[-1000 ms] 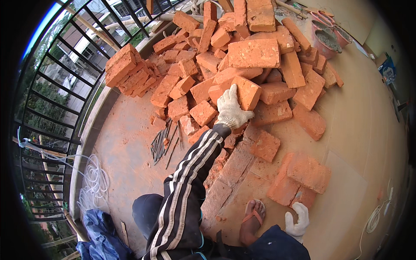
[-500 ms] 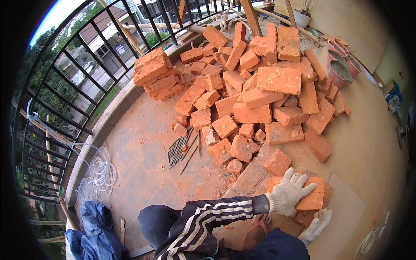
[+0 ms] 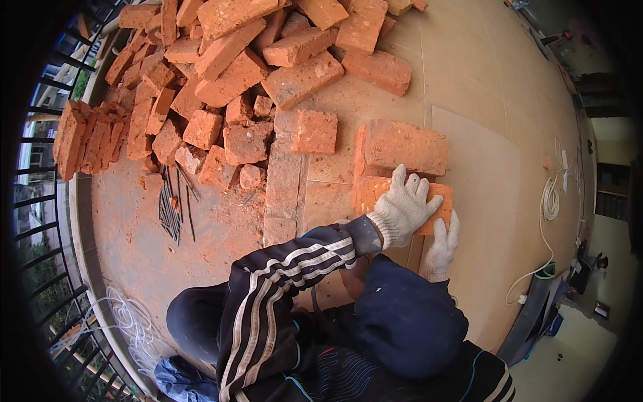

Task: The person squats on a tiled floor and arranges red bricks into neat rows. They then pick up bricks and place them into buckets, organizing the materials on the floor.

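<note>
The rough orange brick [image 3: 374,191] sits beneath our left grip [image 3: 403,209], clasped by knit-gloved fingers; our right grip [image 3: 441,250], fingers extended, touches its near right corner. Another dusty oblong brick [image 3: 407,146] lies alongside; smooth tan floor [image 3: 469,80] spreads beyond.

Left hand [image 3: 405,211] way off brick pile [image 3: 228,74] now. Grabbed brick [image 3: 372,193] went from heap to spot right beside upper brick [image 3: 408,146] of small stack [image 3: 360,149]. Right hand [image 3: 441,251], empty moment ago, now up against its end. View swung too, pile slid toward upper left.
</note>
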